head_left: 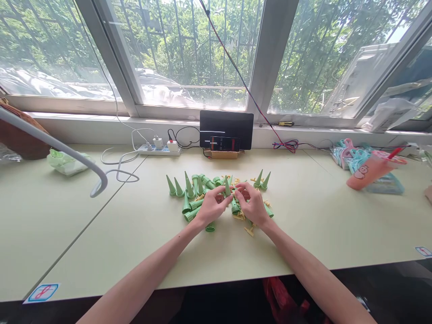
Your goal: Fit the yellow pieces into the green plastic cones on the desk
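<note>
My left hand point(218, 203) pinches a green plastic cone-shaped spike point(227, 186) upright, its tip pointing up. Close beside it, my right hand point(250, 202) has its thumb and fingers pressed together at the spike's right side; whatever lies between them is too small to make out. Around and under both hands is a loose pile of green spikes and ribbed green sleeves point(191, 215), mixed with small yellow T-shaped pieces point(249, 231). Several green cones point(178, 188) stand upright left of the pile. Two more cones point(265, 181) stand at the right, behind my right hand.
A phone point(225, 143) leans before a dark tablet point(227, 126) by the window. A power strip point(160, 149) with cables is back left, near a green-white packet point(69, 162). A grey curved rod point(60, 141) crosses the left. A pink drink cup point(371, 171) tilts among bagged items at right.
</note>
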Demonstrator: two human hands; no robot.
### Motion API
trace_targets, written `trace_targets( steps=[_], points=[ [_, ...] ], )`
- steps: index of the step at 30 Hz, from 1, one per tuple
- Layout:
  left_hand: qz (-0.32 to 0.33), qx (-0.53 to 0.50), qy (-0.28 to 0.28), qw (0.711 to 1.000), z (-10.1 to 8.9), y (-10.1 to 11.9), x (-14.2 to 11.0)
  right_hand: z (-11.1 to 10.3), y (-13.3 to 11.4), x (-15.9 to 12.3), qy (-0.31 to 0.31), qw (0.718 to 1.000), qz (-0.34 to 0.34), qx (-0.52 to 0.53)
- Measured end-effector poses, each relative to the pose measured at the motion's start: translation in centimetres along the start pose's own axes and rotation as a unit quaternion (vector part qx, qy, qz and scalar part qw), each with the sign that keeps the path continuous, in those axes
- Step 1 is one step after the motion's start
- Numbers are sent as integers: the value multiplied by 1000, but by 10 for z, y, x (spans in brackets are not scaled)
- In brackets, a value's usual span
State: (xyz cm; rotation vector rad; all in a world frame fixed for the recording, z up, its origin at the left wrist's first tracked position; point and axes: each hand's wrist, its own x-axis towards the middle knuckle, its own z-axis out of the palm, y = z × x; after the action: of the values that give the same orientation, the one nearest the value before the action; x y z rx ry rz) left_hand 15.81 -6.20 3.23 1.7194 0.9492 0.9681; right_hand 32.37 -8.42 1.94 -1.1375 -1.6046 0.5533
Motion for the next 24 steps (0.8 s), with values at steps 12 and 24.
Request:
trace_targets(
  steps=[12, 24],
  points=[
    [9, 10, -14, 1000, 1, -5, 0, 0, -2, 0, 5, 1000, -1, -6],
    [10, 3, -29, 1000, 1, -5, 0, 0, -2, -1, 15, 1000, 1, -13]
  ],
)
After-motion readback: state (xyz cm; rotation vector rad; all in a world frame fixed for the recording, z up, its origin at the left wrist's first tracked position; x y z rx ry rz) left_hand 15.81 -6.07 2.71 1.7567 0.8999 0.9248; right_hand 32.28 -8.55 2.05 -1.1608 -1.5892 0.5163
